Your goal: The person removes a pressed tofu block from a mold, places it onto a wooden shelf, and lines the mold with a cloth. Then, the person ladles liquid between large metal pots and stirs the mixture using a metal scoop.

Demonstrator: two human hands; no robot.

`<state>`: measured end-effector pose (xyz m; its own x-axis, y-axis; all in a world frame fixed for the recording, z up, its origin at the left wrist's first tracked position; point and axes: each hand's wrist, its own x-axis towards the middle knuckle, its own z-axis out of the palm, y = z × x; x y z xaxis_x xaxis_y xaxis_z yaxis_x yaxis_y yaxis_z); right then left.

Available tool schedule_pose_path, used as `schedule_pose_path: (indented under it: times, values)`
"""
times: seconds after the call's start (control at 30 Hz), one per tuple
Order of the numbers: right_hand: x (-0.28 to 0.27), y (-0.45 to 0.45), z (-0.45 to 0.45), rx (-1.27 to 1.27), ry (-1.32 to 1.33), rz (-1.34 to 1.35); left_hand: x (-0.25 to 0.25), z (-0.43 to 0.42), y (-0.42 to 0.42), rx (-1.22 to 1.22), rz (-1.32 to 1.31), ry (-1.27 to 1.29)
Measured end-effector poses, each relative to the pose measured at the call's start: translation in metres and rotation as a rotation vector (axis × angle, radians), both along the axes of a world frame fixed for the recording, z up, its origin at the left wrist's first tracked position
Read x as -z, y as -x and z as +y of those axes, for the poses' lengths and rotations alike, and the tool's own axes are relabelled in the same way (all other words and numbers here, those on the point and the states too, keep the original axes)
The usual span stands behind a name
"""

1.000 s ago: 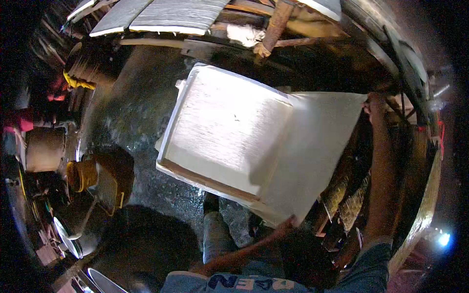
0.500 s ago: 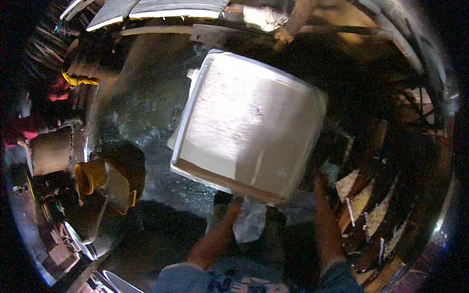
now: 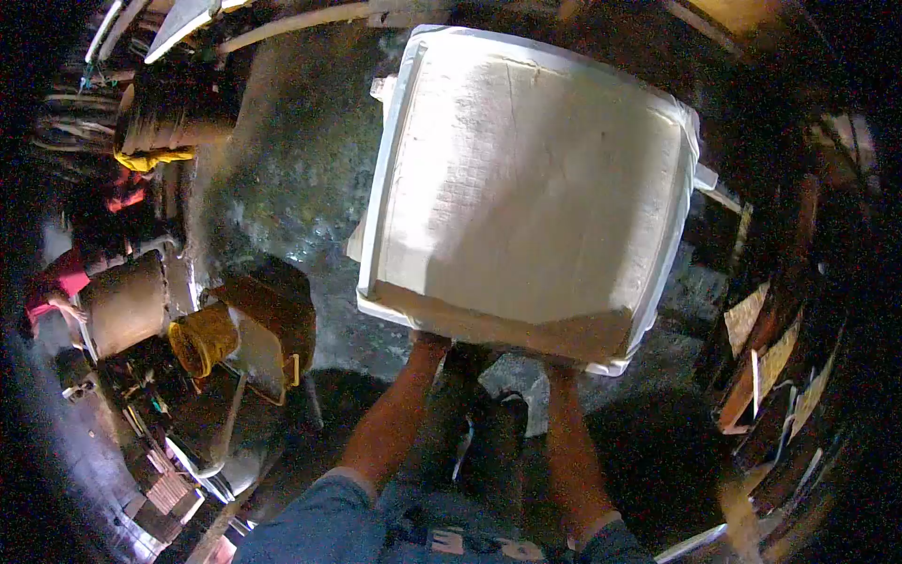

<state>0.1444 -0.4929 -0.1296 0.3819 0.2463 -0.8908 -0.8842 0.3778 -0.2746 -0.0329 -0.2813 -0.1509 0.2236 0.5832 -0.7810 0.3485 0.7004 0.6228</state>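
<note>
A large white, square, tray-like panel [image 3: 536,188] with raised rims fills the upper middle of the view, tilted slightly clockwise. Small pale pieces stick out from its left and right sides. At the near edge, toward the left corner, my left hand [image 3: 432,343] holds the panel from below, its fingers hidden under the rim. My right hand [image 3: 562,370] grips the same edge nearer the right corner; its fingers are also covered by the panel. My feet show partly behind the near edge.
To the left are a yellow bucket [image 3: 199,343] and a brown bin [image 3: 272,310]. Farther left, another person's hand [image 3: 66,305], in a pink-red sleeve, touches a brown board [image 3: 127,301]. Wood pieces [image 3: 766,362] lie at right. The dark floor [image 3: 282,197] looks wet.
The panel has moved up and to the right in view and appears larger. My right hand has shifted left from beside the panel to its near edge. My left hand stays at that edge.
</note>
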Motion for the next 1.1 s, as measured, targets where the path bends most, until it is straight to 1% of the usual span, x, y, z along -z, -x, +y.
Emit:
schedule_pose_path:
  times: [0.07,0.1,0.13,0.2,0.23,0.27,0.33,0.4,0.43,0.5,0.53,0.57,0.6,0.67,0.73,0.77,0.8,0.83,0.87,0.9,0.93,0.97,1.03,1.1]
  values:
    - [-0.031,0.002,-0.005,0.062,-0.037,-0.027,-0.011,-0.015,0.037,-0.106,-0.174,0.075]
    - [-0.056,0.004,-0.007,0.083,-0.06,-0.036,-0.02,-0.022,0.054,-0.175,-0.283,0.158]
    - [-0.089,0.005,-0.008,0.098,-0.073,-0.054,-0.034,-0.022,0.062,-0.451,-0.387,0.496]
    - [-0.143,0.013,-0.022,0.133,-0.085,-0.099,-0.149,-0.011,0.032,-0.667,-0.548,0.829]
    - [-0.124,0.025,-0.064,0.112,-0.081,-0.076,-0.163,-0.018,0.051,-0.548,-0.307,0.671]
    - [-0.108,0.043,-0.108,0.226,0.001,-0.068,-0.176,-0.023,0.076,-0.422,-0.078,0.506]
    - [-0.137,0.067,-0.128,0.23,0.063,-0.051,-0.196,-0.032,0.114,-0.111,-0.133,0.333]
    - [-0.13,0.092,-0.159,0.212,0.094,-0.033,-0.184,-0.032,0.153,0.213,-0.225,0.136]
    - [-0.115,0.102,-0.169,0.188,0.112,-0.019,-0.144,-0.03,0.178,0.379,-0.287,0.027]
    - [-0.066,0.109,-0.195,0.087,0.162,0.012,-0.093,-0.007,0.194,0.439,-0.27,0.013]
    - [-0.032,0.108,-0.213,0.002,0.176,0.033,-0.077,0.005,0.198,0.338,-0.191,0.122]
    - [-0.055,0.093,-0.192,-0.126,0.568,0.136,-0.061,0.017,0.201,0.222,-0.112,0.224]
    - [-0.055,0.073,-0.192,-0.218,0.683,0.171,-0.055,0.043,0.195,0.157,0.018,0.222]
    - [-0.037,0.011,-0.206,-0.272,0.617,0.006,-0.056,0.117,0.174,0.2,0.3,0.006]
    - [-0.026,-0.078,-0.209,-0.269,0.481,-0.207,-0.061,0.208,0.138,0.33,0.588,-0.246]
    - [-0.018,-0.133,-0.21,-0.223,0.231,-0.294,-0.067,0.256,0.112,0.398,0.733,-0.349]
    - [-0.014,-0.193,-0.209,-0.163,-0.22,-0.292,-0.073,0.298,0.08,0.461,0.838,-0.436]
    - [-0.018,-0.256,-0.191,-0.191,-0.685,-0.208,-0.079,0.339,0.04,0.516,0.867,-0.531]
    - [-0.013,-0.316,-0.167,-0.265,-0.714,-0.28,-0.066,0.379,0.002,0.592,0.75,-0.698]
    - [0.032,-0.393,-0.157,-0.481,-0.209,-0.529,-0.054,0.419,-0.037,0.672,0.631,-0.861]
    - [-0.018,-0.403,-0.08,-0.477,0.1,-0.713,-0.086,0.421,-0.099,0.69,0.753,-1.01]
    - [-0.087,-0.407,0.014,-0.487,0.46,-0.834,-0.082,0.428,-0.149,0.704,0.562,-1.137]
    - [-0.06,-0.453,0.093,-0.781,0.764,-1.594,-0.08,0.44,-0.25,0.775,0.158,-1.341]
    - [-0.067,-0.44,0.204,-0.574,0.787,-1.848,-0.152,0.38,-0.352,0.739,0.028,-0.841]
